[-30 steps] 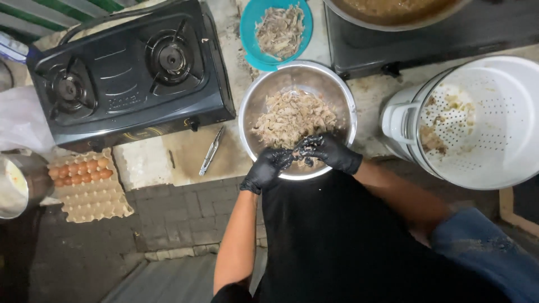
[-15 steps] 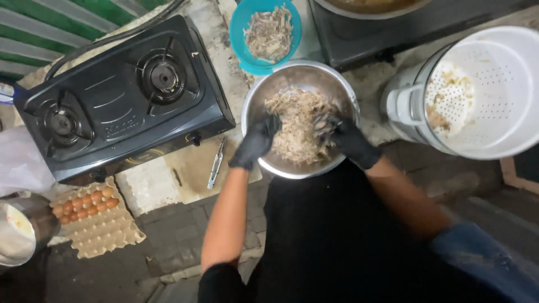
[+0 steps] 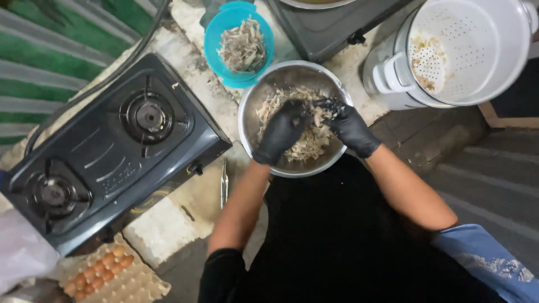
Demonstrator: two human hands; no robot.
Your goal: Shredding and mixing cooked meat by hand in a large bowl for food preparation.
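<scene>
Both my hands wear black gloves and are inside a steel bowl (image 3: 247, 120) of pale shredded meat (image 3: 306, 147). My left hand (image 3: 283, 130) reaches in from the near left, fingers curled into the shreds. My right hand (image 3: 348, 126) comes in from the right, its fingertips pinching shreds near the bowl's far side. The two hands almost touch in the middle of the bowl. How much meat each one holds is hidden by the gloves.
A blue bowl (image 3: 216, 42) with more shreds sits just beyond the steel bowl. A black two-burner stove (image 3: 106, 151) fills the left, an egg tray (image 3: 112, 275) lies at the near left, metal tongs (image 3: 224, 182) by the stove, a white perforated strainer pot (image 3: 466, 50) at the right.
My hands moved from the bowl's near rim deeper into the meat, spread apart, then came together again. The view shifted so everything sits further right and nearer.
</scene>
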